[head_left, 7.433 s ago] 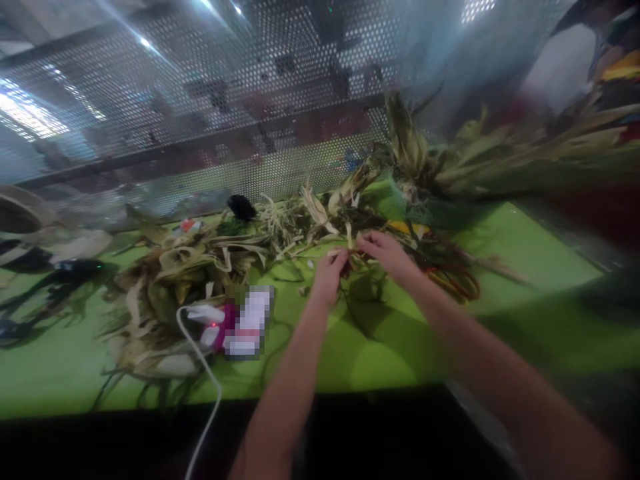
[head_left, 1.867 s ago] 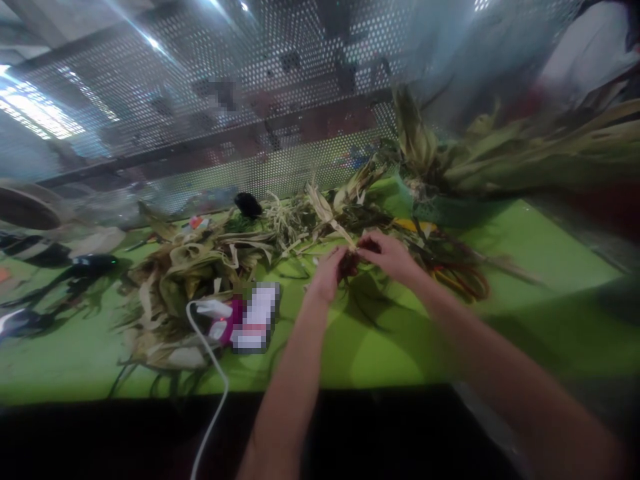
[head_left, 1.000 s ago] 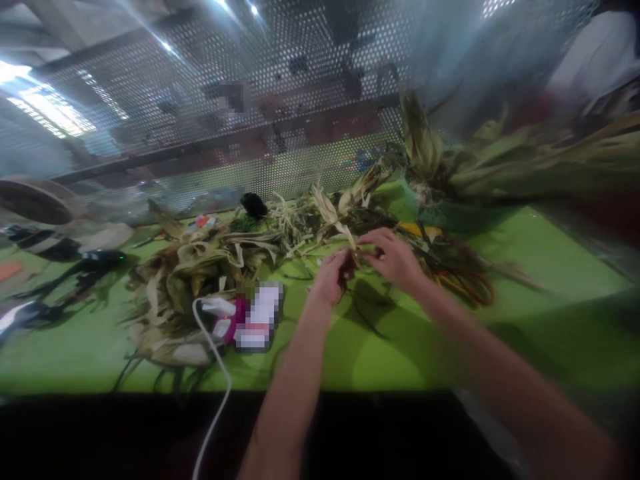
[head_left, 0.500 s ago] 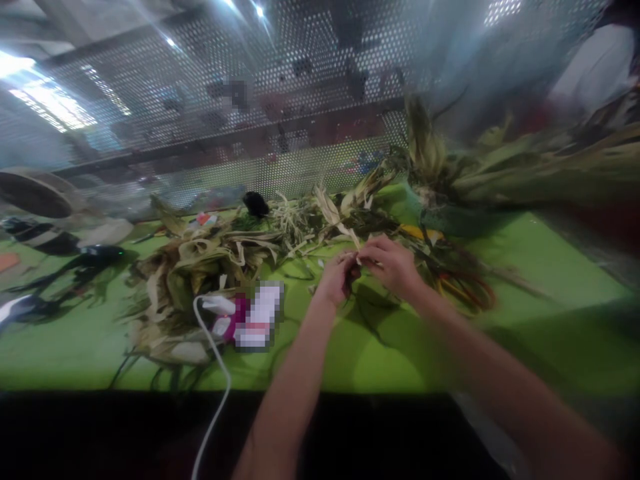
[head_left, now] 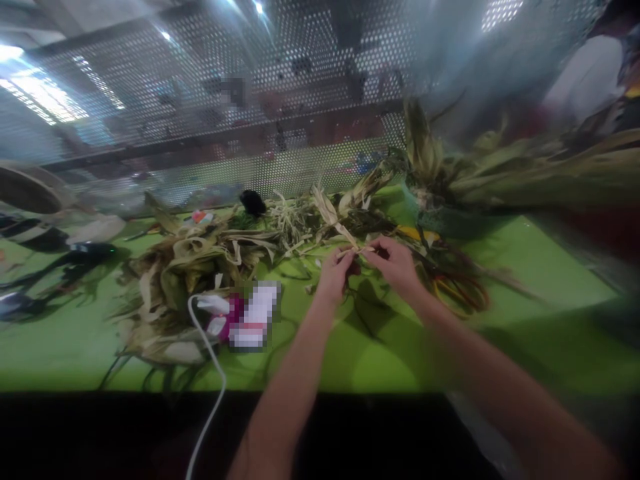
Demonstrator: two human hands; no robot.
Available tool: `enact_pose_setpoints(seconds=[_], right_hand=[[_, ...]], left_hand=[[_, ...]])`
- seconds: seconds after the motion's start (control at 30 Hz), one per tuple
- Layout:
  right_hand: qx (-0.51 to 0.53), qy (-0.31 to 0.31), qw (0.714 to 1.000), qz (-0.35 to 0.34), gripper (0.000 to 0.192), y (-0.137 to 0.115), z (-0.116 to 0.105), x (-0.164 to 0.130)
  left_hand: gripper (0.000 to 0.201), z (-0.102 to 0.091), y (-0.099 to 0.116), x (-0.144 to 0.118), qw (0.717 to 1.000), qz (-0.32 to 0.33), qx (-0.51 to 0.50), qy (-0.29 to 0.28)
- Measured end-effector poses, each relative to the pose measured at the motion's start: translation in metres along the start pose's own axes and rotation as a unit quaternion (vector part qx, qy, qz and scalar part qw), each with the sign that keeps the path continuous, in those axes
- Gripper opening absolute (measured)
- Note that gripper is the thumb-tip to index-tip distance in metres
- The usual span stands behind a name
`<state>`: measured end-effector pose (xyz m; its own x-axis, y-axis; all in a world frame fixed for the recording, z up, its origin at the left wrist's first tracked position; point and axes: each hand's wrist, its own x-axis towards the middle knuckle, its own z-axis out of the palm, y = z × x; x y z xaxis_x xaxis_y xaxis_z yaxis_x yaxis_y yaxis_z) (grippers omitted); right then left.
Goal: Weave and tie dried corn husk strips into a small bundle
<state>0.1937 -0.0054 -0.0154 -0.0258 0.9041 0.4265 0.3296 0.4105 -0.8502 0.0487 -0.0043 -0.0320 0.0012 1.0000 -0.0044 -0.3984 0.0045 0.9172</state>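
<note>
My left hand [head_left: 336,272] pinches the lower end of a pale dried corn husk [head_left: 327,208], which flares upward and away from me. My right hand [head_left: 395,263] is closed against the same narrow end, thumb and fingers pressed at a thin strip beside the left fingertips. Both hands hover just above the green table [head_left: 350,367]. A heap of dried husks [head_left: 195,267] lies to the left of my hands. Behind them is a tangle of shredded husk strips [head_left: 290,217]. My fingers hide exactly how the strip runs.
A pixelated white object [head_left: 256,317] and a white cable [head_left: 213,363] lie left of my forearms. Scissors [head_left: 463,293] with orange-yellow handles rest to the right. A green basin [head_left: 435,210] with long husks stands at back right. Perforated metal mesh [head_left: 200,133] rises behind; a person [head_left: 590,73] is far right.
My right hand has opened its grip slightly and shifted a little right, with the strip now showing between both hands. The view has tilted slightly.
</note>
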Motion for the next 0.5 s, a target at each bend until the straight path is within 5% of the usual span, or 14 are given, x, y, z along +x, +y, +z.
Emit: enact_pose_setpoints(seconds=[0.5], right_hand=[[0.02,0.026,0.999,0.031,0.012,-0.0019,0.0013,0.0038]], left_hand=[[0.031,-0.0001,0.0051,-0.0002,0.991,0.027,0.125,-0.036]])
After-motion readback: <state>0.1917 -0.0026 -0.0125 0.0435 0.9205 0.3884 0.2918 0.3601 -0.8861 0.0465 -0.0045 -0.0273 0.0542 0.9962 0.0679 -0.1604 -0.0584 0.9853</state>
